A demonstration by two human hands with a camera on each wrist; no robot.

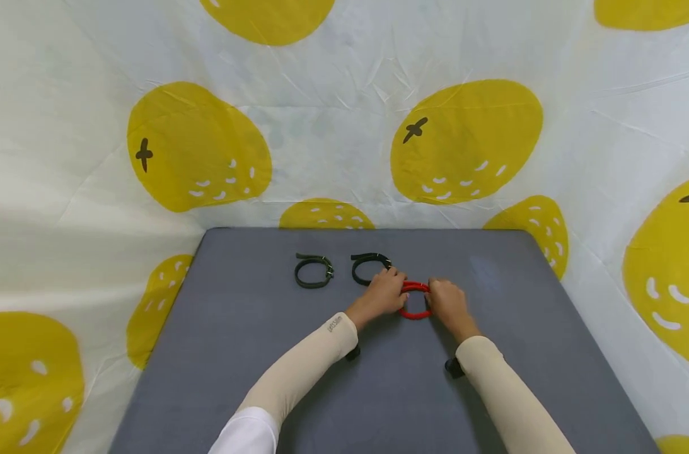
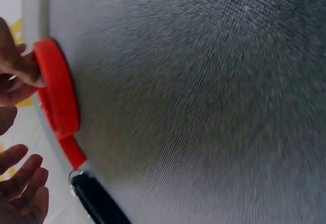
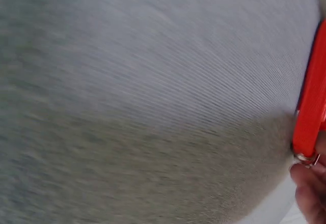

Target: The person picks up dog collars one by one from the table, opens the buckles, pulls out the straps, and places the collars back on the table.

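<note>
A red collar, fastened in a loop, stands on edge on the grey table between the two hands. My right hand holds its right side; in the right wrist view the fingers are at the metal buckle. The left hand is by the collar's left side. In the left wrist view its fingers are spread and apart from the red collar, whose loose strap end points toward a dark collar.
Two dark green collars, a left one and a nearer one partly behind my left hand, lie looped toward the back of the grey table. A white cloth printed with yellow fruit hangs behind the table and at its sides.
</note>
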